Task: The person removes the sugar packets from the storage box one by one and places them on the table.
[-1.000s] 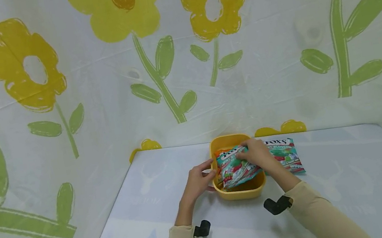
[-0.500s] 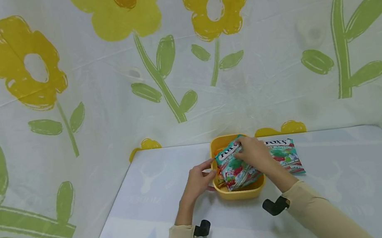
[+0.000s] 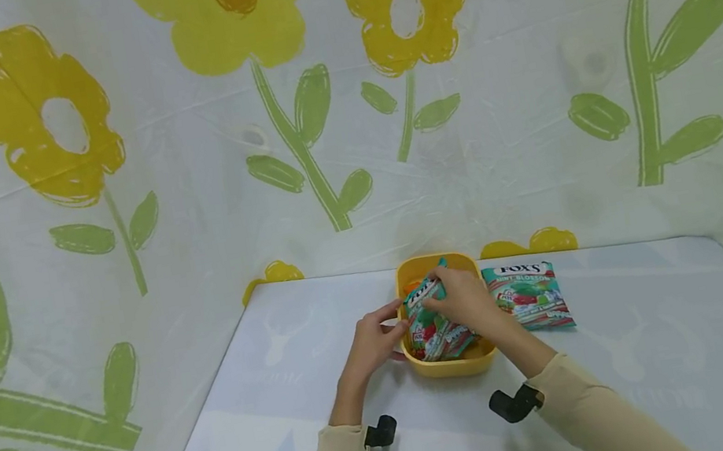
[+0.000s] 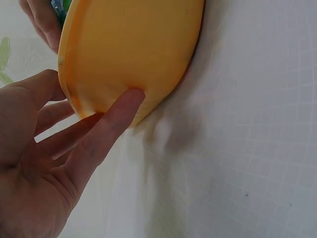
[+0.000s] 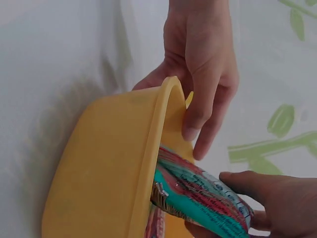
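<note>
A yellow plastic tub (image 3: 455, 368) stands on the table. My left hand (image 3: 369, 345) holds its left side, and the right wrist view shows fingers on both sides of the rim. In the left wrist view, fingertips press the tub's outer wall (image 4: 133, 44). With thumb and fingers, my right hand (image 3: 466, 302) pinches a green-and-red Fox's candy bag (image 3: 425, 333) by its upper right part. The bag slants, its lower end inside the tub, as the right wrist view shows of the bag (image 5: 198, 191). Something orange (image 3: 412, 285) lies behind it, mostly hidden.
Just right of the tub, a second Fox's candy bag (image 3: 532, 299) lies flat on the white patterned table (image 3: 660, 335). A flower-printed curtain (image 3: 504, 177) hangs along the table's back edge and left side.
My right hand has moved left with the candy bag, which has turned steeper and sits deeper in the tub's left half. The second bag now shows fully. My left hand has stayed at the rim.
</note>
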The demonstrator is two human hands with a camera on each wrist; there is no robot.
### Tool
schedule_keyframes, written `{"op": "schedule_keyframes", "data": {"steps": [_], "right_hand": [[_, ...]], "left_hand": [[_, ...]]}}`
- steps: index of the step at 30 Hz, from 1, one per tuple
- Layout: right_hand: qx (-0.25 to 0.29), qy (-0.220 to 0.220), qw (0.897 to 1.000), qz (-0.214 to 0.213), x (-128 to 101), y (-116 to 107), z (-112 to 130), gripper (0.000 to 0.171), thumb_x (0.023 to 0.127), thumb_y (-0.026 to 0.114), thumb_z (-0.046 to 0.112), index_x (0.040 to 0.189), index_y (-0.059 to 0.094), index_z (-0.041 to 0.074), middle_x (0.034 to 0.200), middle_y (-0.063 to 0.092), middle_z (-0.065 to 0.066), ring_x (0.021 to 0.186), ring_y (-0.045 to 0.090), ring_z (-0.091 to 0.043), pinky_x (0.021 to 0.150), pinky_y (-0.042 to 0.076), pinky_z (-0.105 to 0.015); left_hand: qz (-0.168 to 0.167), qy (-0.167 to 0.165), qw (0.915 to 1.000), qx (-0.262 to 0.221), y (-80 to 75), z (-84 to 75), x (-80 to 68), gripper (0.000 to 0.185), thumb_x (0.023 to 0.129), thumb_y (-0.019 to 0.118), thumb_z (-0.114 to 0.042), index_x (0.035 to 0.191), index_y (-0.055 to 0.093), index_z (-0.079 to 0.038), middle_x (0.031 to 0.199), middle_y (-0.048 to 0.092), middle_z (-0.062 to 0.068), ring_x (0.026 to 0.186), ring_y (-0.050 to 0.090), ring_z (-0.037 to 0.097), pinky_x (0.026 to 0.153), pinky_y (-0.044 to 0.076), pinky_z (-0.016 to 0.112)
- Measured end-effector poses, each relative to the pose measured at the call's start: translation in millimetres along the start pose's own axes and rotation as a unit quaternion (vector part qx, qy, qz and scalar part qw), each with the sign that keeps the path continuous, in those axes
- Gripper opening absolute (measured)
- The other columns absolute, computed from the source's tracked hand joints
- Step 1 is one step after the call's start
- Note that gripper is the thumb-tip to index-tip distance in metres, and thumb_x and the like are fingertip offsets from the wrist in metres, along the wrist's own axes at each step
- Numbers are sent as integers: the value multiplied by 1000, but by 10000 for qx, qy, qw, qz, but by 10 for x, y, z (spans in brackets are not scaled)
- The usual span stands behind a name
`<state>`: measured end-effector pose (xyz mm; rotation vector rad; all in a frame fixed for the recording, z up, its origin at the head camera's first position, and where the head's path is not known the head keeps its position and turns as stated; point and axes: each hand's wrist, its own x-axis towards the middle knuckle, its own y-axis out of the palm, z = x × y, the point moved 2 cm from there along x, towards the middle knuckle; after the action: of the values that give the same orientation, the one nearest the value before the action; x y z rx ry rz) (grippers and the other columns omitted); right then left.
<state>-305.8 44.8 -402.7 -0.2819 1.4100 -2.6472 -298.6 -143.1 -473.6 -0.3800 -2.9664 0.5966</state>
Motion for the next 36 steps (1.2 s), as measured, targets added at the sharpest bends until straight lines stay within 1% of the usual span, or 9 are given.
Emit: {"op": "schedule_keyframes", "data": {"steps": [2,5,8,15,22,25,29,34,36], "right_hand": [[-70,32,9998,173,-12,8,5,54,87,74,31,132,57,6,116,69,-15,86,64,-23,81,61,-42],[-150,42,9992,375,-30,8,6,58,88,73,33,137,54,8,120,68,-15,87,65,-24,84,61,-43],[-83,37,9986,512,-40,-8,-10,59,88,72,34,139,52,10,124,66,-16,92,64,-25,87,60,-46],[379,71,9970,678,-40,-55,-45,56,90,71,32,138,53,11,131,62,-17,97,62,-26,88,59,-47],[990,16,9933,590,-32,-35,-107,54,89,72,30,137,55,12,133,60,-16,102,61,-28,92,57,-48],[1443,21,9881,527,-13,-9,-178,51,88,73,27,134,58,13,135,60,-14,108,60,-29,95,56,-48],[1895,216,9802,531,1,16,-278,50,86,75,29,132,61,17,137,58,-13,112,58,-30,93,58,-44],[2228,375,9723,605,-1,37,-382,50,86,76,31,132,62,20,138,57,-13,114,57,-31,90,60,-40],[2460,451,9660,654,-6,48,-418,50,85,76,31,131,62,20,139,56,-14,110,58,-30,86,61,-37]], "left_hand": [[-5,11,10000,6,1,9,4,50,96,61,-19,144,50,-11,134,59,19,102,71,32,56,63,36],[-9,13,10000,-23,-1,19,8,50,96,61,-18,144,50,-11,134,59,19,102,71,32,56,63,35],[-1,19,10000,-21,-6,16,10,50,96,61,-18,145,50,-11,134,59,19,102,71,32,56,63,35],[-1,0,10000,-13,-7,19,-2,50,97,60,-19,145,49,-11,134,59,19,103,70,33,58,63,38],[11,16,10000,-18,0,23,4,50,97,61,-19,145,49,-12,134,59,18,102,71,31,57,63,37],[-4,25,10000,11,-2,16,5,50,97,60,-19,145,49,-12,134,60,17,100,71,30,58,63,37],[-7,-9,10000,22,-5,10,4,50,97,60,-20,145,50,-13,134,60,17,100,71,30,58,63,37],[4,-47,10000,-4,-3,21,3,51,96,61,-21,145,49,-12,134,59,17,103,70,31,58,63,36],[5,-27,10000,-1,0,28,6,51,96,61,-21,145,49,-12,134,59,18,103,70,32,57,63,36]]}}
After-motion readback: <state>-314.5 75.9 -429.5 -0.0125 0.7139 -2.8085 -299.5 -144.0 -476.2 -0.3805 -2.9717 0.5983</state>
